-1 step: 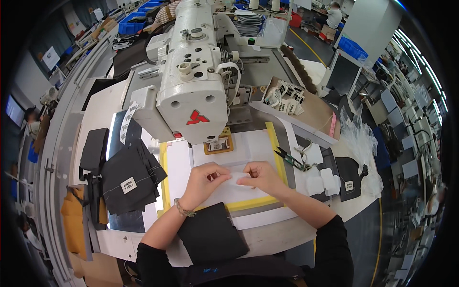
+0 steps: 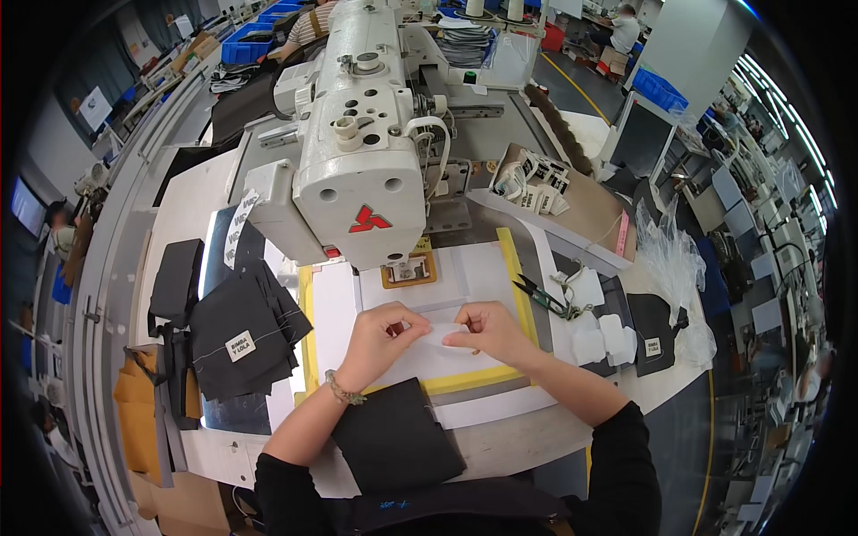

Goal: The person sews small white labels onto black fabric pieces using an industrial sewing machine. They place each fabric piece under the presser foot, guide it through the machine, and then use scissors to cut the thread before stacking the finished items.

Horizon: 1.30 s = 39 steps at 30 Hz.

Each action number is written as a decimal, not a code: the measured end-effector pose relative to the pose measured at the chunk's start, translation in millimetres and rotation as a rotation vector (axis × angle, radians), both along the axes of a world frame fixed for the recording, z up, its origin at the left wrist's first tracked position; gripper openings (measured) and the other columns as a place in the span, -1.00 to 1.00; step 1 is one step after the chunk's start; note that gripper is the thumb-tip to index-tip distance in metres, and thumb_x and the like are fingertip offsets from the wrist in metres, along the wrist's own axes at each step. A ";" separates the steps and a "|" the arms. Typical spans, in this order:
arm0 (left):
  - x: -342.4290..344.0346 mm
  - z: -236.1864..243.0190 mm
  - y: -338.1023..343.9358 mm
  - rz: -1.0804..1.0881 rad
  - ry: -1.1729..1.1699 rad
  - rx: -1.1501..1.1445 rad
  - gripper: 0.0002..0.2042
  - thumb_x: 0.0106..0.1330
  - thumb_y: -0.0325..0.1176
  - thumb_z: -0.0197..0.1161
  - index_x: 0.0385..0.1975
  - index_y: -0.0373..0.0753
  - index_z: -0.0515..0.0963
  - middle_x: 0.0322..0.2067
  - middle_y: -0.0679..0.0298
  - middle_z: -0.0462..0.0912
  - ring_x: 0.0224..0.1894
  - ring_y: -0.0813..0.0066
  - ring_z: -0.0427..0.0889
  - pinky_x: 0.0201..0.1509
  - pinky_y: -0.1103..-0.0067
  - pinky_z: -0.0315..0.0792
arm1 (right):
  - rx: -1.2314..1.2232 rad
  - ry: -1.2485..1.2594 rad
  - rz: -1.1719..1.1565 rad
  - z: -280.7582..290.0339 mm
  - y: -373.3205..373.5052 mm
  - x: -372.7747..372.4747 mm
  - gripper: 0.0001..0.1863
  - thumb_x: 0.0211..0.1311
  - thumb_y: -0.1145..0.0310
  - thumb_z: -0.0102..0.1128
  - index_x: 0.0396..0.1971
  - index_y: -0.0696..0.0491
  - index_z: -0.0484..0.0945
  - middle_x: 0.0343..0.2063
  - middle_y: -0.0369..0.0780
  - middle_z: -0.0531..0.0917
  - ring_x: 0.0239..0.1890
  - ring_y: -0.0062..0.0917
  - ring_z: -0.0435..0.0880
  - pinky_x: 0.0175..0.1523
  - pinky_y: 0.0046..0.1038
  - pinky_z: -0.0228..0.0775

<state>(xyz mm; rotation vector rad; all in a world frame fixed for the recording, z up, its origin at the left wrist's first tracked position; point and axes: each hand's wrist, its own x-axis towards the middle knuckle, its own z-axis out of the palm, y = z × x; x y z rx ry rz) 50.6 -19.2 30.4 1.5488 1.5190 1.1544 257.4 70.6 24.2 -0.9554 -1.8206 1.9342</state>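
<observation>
Between the fingertips of both hands is a small white, slightly see-through piece (image 2: 443, 334), thin like paper or film. My left hand (image 2: 384, 336) pinches its left end, thumb against forefinger. At the other end, my right hand (image 2: 493, 332) grips it the same way. Both hands hover over the white work plate (image 2: 465, 364) edged with yellow tape, just in front of the white sewing machine head (image 2: 357, 196). The brass-coloured presser frame (image 2: 408, 271) lies beyond my fingers. A dark fabric panel (image 2: 398, 438) rests at the table's front edge, below my left wrist.
Dark fabric panels (image 2: 246, 322), the top one labelled, are stacked at left. To the right lie green-handled snips (image 2: 543, 297), white pieces (image 2: 603, 341) and a labelled dark piece (image 2: 651, 335). Farther back stands a box of labels (image 2: 572, 214), beside a clear plastic bag (image 2: 670, 259).
</observation>
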 end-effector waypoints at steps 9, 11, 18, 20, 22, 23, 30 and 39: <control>-23.6 -9.1 3.9 0.076 -0.015 0.216 -0.92 0.16 -0.52 0.37 -0.37 -0.33 0.67 -0.22 0.19 0.73 -0.31 0.48 0.74 -0.27 0.68 0.59 | 0.401 -0.183 -0.247 26.3 50.2 52.1 -0.81 0.05 0.38 0.44 -0.50 0.13 0.58 -0.71 -0.45 0.45 -0.66 -0.88 0.32 -0.61 -0.68 0.08; -29.3 -13.7 8.1 -0.031 0.207 0.364 -0.90 0.15 -0.50 0.37 -0.34 -0.30 0.67 -0.19 0.18 0.73 -0.29 0.41 0.74 -0.22 0.63 0.62 | 0.474 -0.198 -0.383 26.4 77.2 71.5 -0.80 0.02 0.38 0.45 -0.49 0.14 0.59 -0.70 -0.40 0.48 -0.65 -0.82 0.37 -0.58 -0.65 0.11; -37.6 -31.9 12.3 -0.286 0.816 0.485 -0.67 0.18 -0.22 0.35 -0.09 -0.22 0.59 0.03 0.20 0.63 -0.08 0.28 0.69 0.04 0.50 0.59 | 1.450 -0.444 -0.478 17.7 85.2 73.8 -0.78 -0.06 0.31 0.45 -0.40 0.03 0.62 -0.33 -0.22 0.67 -0.24 -0.33 0.58 -0.10 -0.34 0.32; -37.8 -30.1 15.6 -0.306 0.844 0.468 -0.61 0.17 -0.19 0.36 -0.05 -0.24 0.57 0.08 0.19 0.59 -0.04 0.25 0.67 0.11 0.47 0.56 | 1.421 -0.260 -0.211 14.5 62.6 55.9 -0.79 -0.01 0.30 0.42 -0.37 0.00 0.64 -0.32 -0.28 0.68 -0.23 -0.40 0.60 -0.07 -0.35 0.31; -41.1 -30.9 17.0 -0.311 0.873 0.450 -0.58 0.16 -0.17 0.36 -0.03 -0.26 0.56 0.11 0.17 0.56 0.00 0.24 0.65 0.14 0.45 0.53 | 1.446 -0.137 0.062 5.2 41.0 33.4 -0.69 0.03 0.26 0.41 -0.19 -0.02 0.65 -0.16 -0.33 0.69 -0.13 -0.44 0.59 0.01 -0.37 0.29; -42.7 -31.2 18.2 -0.313 0.887 0.443 -0.56 0.16 -0.16 0.36 -0.02 -0.27 0.55 0.13 0.16 0.54 0.01 0.23 0.64 0.16 0.44 0.52 | 1.471 -0.123 0.137 0.1 31.2 23.1 -0.63 0.06 0.20 0.39 -0.11 -0.02 0.64 -0.08 -0.33 0.67 -0.07 -0.46 0.57 0.02 -0.37 0.29; -48.1 -26.4 20.9 -0.351 0.912 0.395 -0.43 0.23 -0.05 0.28 0.12 -0.34 0.45 0.14 0.05 0.52 0.13 0.16 0.55 0.28 0.38 0.40 | 1.426 -0.253 0.335 -24.9 23.4 -8.1 -0.42 0.19 0.02 0.24 0.15 0.01 0.47 0.21 -0.33 0.47 0.08 -0.49 0.43 0.08 -0.31 0.19; -53.8 -32.8 16.7 -0.274 0.957 0.184 -0.21 0.22 0.15 0.20 0.29 -0.36 0.24 0.28 -0.10 0.28 0.38 -0.04 0.18 0.46 0.20 0.03 | 1.410 -0.331 0.306 -28.0 17.4 -22.9 -0.34 0.23 0.00 0.16 0.25 0.06 0.35 0.24 -0.27 0.40 0.10 -0.44 0.37 0.07 -0.27 0.13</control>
